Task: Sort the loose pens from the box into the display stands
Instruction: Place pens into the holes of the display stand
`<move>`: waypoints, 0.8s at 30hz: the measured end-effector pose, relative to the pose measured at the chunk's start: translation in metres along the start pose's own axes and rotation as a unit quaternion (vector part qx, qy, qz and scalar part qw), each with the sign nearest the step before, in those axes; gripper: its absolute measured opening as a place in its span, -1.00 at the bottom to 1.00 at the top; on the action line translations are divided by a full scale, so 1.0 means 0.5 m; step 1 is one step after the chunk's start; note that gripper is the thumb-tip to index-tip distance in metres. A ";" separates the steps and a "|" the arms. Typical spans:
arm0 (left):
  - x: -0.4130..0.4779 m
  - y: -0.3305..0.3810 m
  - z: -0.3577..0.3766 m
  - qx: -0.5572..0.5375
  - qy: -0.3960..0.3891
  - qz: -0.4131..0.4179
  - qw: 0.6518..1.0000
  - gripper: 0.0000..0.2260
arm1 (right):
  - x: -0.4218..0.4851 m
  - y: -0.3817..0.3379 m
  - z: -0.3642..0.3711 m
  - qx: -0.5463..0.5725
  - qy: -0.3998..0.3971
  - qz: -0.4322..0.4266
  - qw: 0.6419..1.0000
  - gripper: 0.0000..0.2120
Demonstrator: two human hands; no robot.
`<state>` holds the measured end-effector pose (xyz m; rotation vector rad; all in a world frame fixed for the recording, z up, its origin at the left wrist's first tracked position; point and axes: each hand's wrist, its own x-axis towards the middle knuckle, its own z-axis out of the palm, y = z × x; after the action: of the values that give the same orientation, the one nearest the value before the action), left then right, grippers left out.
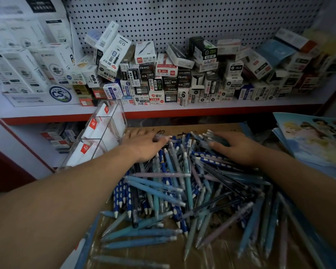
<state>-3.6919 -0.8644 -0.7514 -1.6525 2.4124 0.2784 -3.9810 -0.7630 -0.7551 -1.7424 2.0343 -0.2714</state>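
Observation:
A big heap of loose pens point(182, 191), pale blue, teal, lilac and dark blue with white dots, fills a cardboard box point(136, 247) in front of me. My left hand point(144, 144) lies palm down on the far left of the heap, thumb pinching a lilac pen point(163, 137). My right hand point(239, 147) rests on the far right of the heap, fingers curled over a bunch of pens point(208, 135) whose white tips stick out. A clear acrylic display stand point(103, 131) with divided compartments and red logo labels leans at the box's left.
A white shelf with a red edge point(182, 111) above the box carries many stacked pen cartons point(163, 78) against a pegboard point(182, 18). Illustrated blue booklets point(314, 144) lie to the right. More cartons point(58, 136) sit under the shelf at left.

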 end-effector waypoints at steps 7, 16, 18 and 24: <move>-0.004 0.005 -0.003 -0.005 0.008 -0.006 1.000 -0.21 | -0.018 -0.011 0.005 -0.019 -0.016 -0.016 1.000 -0.12; -0.056 0.042 -0.035 -0.036 0.066 0.022 0.997 -0.30 | -0.071 -0.038 -0.028 0.023 0.042 -0.011 0.999 -0.27; -0.088 0.053 -0.047 -0.056 0.080 0.030 0.995 -0.33 | -0.110 -0.051 -0.041 0.023 0.050 -0.009 0.998 -0.30; -0.266 0.086 -0.026 -0.140 0.162 0.070 0.974 -0.40 | -0.290 -0.078 -0.019 0.009 0.119 -0.009 0.993 -0.46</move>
<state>-3.6861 -0.7334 -0.7008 -1.7605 2.8520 0.4184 -3.9356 -0.6301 -0.7005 -1.7916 2.1719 -0.5262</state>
